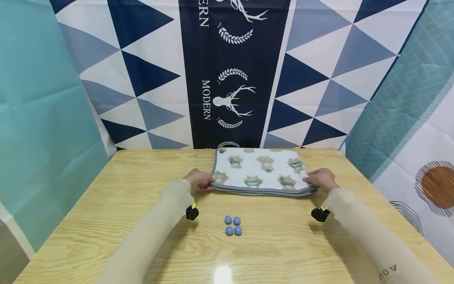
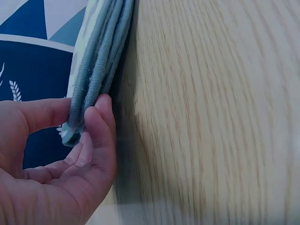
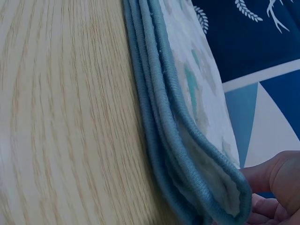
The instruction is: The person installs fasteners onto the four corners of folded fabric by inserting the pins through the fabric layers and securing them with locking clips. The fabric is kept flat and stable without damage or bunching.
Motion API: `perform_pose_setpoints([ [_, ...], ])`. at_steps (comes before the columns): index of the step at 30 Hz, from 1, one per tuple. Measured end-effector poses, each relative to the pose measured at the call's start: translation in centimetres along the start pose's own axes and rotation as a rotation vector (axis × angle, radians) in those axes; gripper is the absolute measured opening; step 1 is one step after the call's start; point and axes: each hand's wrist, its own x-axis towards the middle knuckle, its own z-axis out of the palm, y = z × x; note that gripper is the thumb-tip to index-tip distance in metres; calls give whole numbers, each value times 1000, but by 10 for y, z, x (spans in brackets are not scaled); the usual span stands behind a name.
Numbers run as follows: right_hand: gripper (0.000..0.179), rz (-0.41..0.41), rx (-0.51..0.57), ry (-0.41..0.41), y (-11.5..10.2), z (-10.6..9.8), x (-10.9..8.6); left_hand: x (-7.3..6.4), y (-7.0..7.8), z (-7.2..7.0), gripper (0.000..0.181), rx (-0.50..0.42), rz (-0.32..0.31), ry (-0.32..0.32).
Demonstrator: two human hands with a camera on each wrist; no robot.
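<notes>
A folded white blanket (image 1: 262, 167) with a bear print and grey-blue edging lies at the back of the wooden table. My left hand (image 1: 200, 180) pinches its front left corner; the left wrist view shows thumb and fingers around the stacked edging (image 2: 96, 75). At the front right corner, my right hand (image 1: 322, 179) grips the cloth between thumb and fingers. Several layers of edging (image 3: 161, 103) show in the right wrist view, spreading apart near that hand. The fingers of the right hand are partly hidden behind the blanket there.
Several small blue balls (image 1: 233, 225) sit in a tight cluster on the table (image 1: 276, 252), in front of the blanket. Behind the table hangs a patterned curtain (image 1: 234, 79). Teal cloth (image 1: 46, 118) hangs on the left, and a patterned sheet (image 1: 422, 181) on the right.
</notes>
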Motion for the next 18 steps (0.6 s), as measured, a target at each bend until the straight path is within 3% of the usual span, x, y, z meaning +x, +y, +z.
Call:
perform_pose_setpoints([
  [5, 50, 8, 36, -36, -4, 7, -2, -5, -6, -10, 23, -6, -9, 7],
  [12, 48, -100, -7, -25, -14, 18, -7, -15, -11, -27, 23, 8, -1, 15],
  [18, 46, -123, -22, -37, -24, 25, -11, -21, -17, -39, 16, 32, 15, 15],
])
